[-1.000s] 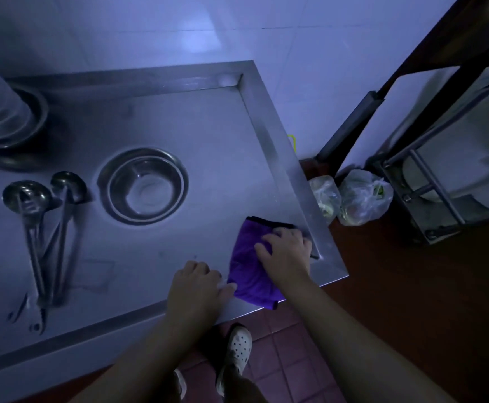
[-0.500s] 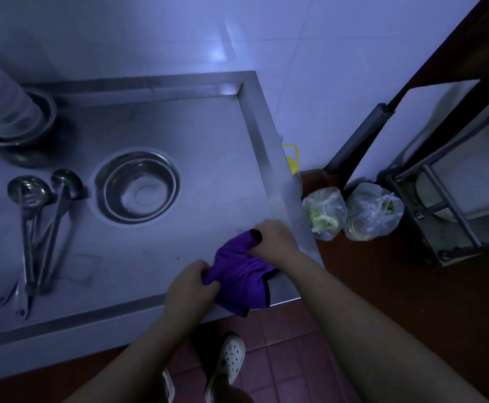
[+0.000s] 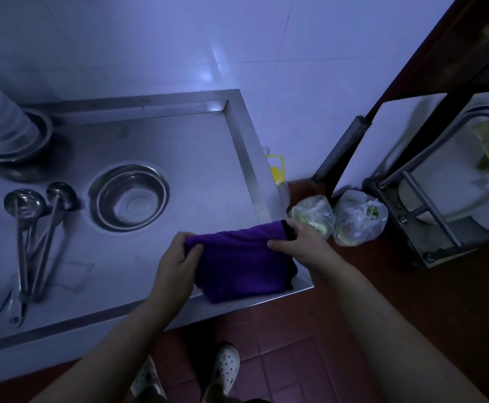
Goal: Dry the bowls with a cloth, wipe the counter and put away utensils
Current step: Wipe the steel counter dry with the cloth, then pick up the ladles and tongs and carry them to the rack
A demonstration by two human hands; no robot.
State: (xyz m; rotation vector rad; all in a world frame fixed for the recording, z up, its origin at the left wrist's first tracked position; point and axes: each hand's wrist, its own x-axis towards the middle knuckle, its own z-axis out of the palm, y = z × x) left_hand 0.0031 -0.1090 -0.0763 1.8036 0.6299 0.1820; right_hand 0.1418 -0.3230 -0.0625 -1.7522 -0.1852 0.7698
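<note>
Purple cloth with black trim [image 3: 237,266] stretched over near right corner of stainless steel worktop [image 3: 150,146]. Left hand [image 3: 176,257] fingers pinch left edge; right hand [image 3: 301,242] fingers pinch right edge. Round steel bowl [image 3: 129,196] and steel ladles [image 3: 33,228] left of cloth.

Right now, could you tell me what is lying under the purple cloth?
The purple cloth, gripped by the left hand and right hand, hangs over the near right corner of the steel counter. Bare steel shows around it; whatever lies directly beneath is covered.
</note>
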